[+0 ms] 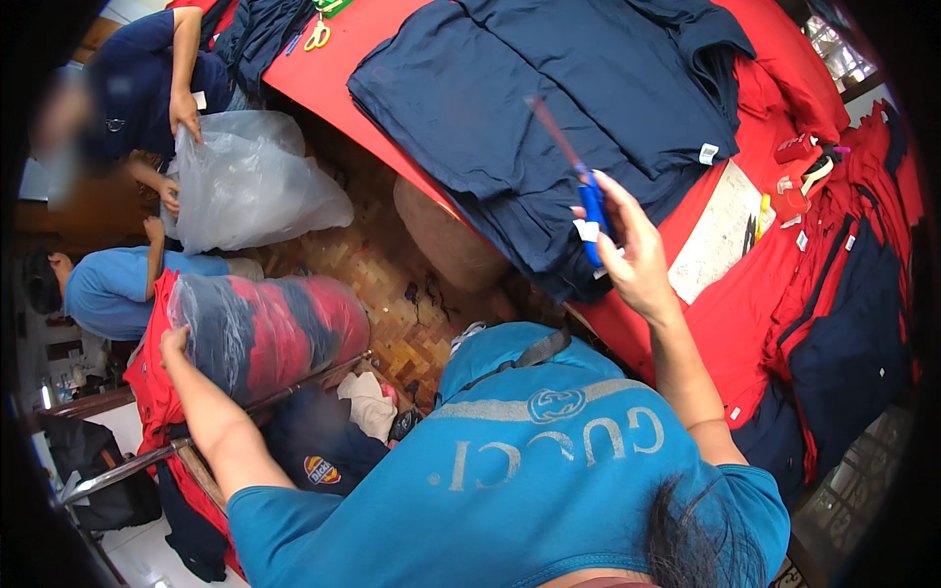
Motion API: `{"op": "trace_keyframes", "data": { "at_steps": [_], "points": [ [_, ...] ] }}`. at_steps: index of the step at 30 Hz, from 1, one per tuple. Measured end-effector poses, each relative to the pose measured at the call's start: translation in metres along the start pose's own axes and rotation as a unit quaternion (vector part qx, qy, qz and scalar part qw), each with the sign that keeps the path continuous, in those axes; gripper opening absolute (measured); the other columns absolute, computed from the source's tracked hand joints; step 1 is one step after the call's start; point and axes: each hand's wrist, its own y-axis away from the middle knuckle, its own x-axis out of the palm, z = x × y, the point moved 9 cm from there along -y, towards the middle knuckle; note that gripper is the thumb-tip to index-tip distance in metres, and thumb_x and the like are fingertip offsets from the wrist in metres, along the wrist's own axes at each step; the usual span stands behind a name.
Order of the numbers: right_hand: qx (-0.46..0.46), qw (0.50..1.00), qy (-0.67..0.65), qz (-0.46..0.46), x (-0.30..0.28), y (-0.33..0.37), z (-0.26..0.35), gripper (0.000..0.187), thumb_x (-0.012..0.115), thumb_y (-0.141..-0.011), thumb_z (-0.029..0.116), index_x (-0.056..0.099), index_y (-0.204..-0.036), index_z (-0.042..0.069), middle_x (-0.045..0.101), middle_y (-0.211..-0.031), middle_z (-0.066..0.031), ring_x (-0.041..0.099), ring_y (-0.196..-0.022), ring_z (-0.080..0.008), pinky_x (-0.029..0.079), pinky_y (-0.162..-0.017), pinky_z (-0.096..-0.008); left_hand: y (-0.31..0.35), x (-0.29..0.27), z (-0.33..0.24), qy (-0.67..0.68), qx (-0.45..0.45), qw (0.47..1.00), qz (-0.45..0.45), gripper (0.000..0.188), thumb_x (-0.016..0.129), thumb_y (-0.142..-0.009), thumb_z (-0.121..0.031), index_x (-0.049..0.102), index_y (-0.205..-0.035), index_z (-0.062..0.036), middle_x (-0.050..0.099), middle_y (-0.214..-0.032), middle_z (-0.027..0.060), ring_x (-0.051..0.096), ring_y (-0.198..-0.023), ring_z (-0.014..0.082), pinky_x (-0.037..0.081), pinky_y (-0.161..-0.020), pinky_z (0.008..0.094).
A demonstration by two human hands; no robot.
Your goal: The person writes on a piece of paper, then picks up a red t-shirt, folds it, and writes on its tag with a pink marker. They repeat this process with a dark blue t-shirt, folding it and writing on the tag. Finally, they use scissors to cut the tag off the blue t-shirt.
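My right hand [629, 243] is closed around what look like blue-handled scissors [592, 211], their long narrow blade pointing up over the table and blurred. A small white tag [585, 230] shows beside the handle. Beneath lies a stack of dark navy garments [520, 108] on the red-covered table [338, 73]. Out to the left, my left hand [174, 340] has its fingers curled on red cloth [152, 367], at the end of a plastic-wrapped roll of red and navy garments [279, 318]. The fingertips are partly hidden.
Yellow-handled scissors [317, 35] rest at the table's far edge. Red and navy garments [838, 314] hang at the right. One person handles a clear plastic bag [250, 181]; another, in a blue shirt [113, 289], bends nearby. A metal rail [127, 470] runs at lower left.
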Motion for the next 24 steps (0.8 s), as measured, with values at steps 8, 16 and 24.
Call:
{"op": "trace_keyframes", "data": {
  "at_steps": [8,16,24],
  "points": [
    [-0.071,0.963,0.232,0.113,0.078,-0.020,-0.025,0.061,0.057,-0.081,-0.004,0.043,-0.139,0.009,0.055,-0.103,-0.0208,0.058,-0.095,-0.0401,0.048,-0.083,-0.0459,0.452,-0.072,-0.346,0.390,0.563,0.724,0.081,0.028,0.064,-0.089,-0.025,0.070,-0.105,-0.0037,0.069,-0.104,0.0126,0.065,-0.096,0.0201,0.049,-0.087,0.0323],
    [-0.185,0.908,0.128,0.355,0.174,0.086,0.081,0.055,0.064,-0.080,0.009,0.050,-0.132,0.007,0.061,-0.100,-0.0173,0.063,-0.091,-0.0340,0.049,-0.079,-0.0447,0.658,0.112,-0.390,0.312,0.533,0.511,0.597,0.025,0.070,-0.088,-0.021,0.065,-0.106,-0.0042,0.066,-0.100,0.0031,0.059,-0.097,0.0128,0.047,-0.089,0.0301],
    [-0.180,0.919,0.251,0.244,0.077,0.026,0.011,0.073,0.065,-0.074,-0.005,0.040,-0.142,0.008,0.051,-0.097,-0.0153,0.057,-0.089,-0.0344,0.048,-0.078,-0.0423,0.663,0.142,-0.358,0.421,0.431,0.436,0.668,0.040,0.059,-0.096,-0.035,0.061,-0.120,-0.0038,0.065,-0.113,0.0096,0.061,-0.105,0.0185,0.050,-0.087,0.0302]
  ]
}}
